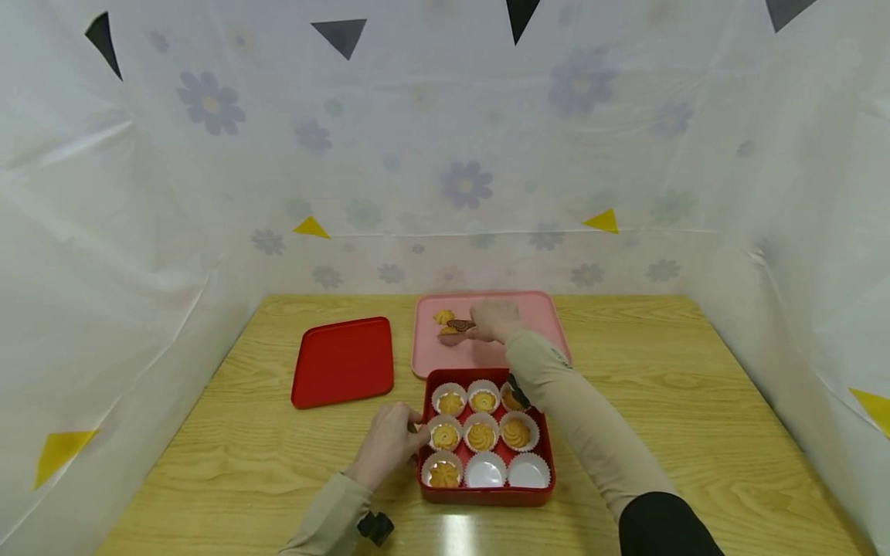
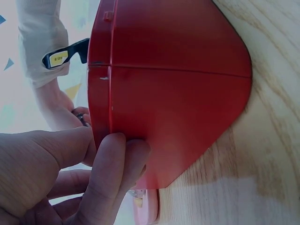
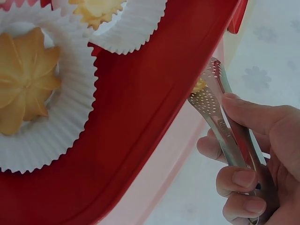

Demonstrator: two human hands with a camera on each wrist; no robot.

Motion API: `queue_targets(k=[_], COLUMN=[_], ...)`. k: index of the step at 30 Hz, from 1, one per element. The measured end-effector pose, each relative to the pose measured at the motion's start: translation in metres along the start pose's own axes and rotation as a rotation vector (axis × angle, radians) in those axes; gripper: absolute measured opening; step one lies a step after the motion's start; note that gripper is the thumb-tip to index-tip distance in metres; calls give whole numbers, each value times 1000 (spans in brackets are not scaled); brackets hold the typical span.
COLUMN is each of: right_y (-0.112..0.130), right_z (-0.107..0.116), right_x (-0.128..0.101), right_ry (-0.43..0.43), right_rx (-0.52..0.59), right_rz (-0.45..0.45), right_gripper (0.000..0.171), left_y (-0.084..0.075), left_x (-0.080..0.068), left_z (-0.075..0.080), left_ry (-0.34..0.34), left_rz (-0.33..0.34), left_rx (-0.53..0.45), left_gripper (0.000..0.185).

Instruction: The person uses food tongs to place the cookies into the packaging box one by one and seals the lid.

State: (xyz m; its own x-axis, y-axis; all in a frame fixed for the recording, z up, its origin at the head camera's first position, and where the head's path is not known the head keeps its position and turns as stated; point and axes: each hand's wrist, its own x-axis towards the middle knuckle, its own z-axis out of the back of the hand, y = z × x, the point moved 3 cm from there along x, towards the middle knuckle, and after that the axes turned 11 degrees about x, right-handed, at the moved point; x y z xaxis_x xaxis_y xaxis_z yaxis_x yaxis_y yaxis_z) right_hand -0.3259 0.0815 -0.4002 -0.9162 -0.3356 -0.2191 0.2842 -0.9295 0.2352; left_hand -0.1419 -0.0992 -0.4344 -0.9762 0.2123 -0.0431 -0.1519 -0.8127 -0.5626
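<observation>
My left hand [image 1: 392, 444] grips the left wall of a red box [image 1: 487, 496], thumb at the rim and fingers along the outside [image 2: 178, 112]. The box holds rows of white paper cups; the two front cups, middle [image 1: 485, 471] and right [image 1: 528, 471], show no cookie. My right hand [image 1: 495, 320] holds metal tongs [image 3: 208, 104] with perforated heads, reaching over a pink tray [image 1: 538, 320]. In the right wrist view, a yellow cookie [image 3: 199, 86] shows between the tong heads. Another cookie [image 1: 443, 316] lies on the tray just beyond the tongs.
To the left on the wooden table [image 1: 640, 371] lies a flat red tray [image 1: 344, 363]. The pink tray sits directly behind the box. A white patterned curtain [image 1: 396, 154] encloses the table's back and sides. My right forearm [image 1: 580, 405] passes over the box's back right corner.
</observation>
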Motion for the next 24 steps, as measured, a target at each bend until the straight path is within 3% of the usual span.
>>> queue_targets(k=[24], right_y=[-2], right_z=[6], right_x=[-4], right_ry=[42], right_rx=[31], right_rz=[-26], right_gripper=[27], left_y=[-2], left_x=[0], left_z=[0], left_ry=[-3], left_rz=[9], left_rx=[22], left_gripper=[14])
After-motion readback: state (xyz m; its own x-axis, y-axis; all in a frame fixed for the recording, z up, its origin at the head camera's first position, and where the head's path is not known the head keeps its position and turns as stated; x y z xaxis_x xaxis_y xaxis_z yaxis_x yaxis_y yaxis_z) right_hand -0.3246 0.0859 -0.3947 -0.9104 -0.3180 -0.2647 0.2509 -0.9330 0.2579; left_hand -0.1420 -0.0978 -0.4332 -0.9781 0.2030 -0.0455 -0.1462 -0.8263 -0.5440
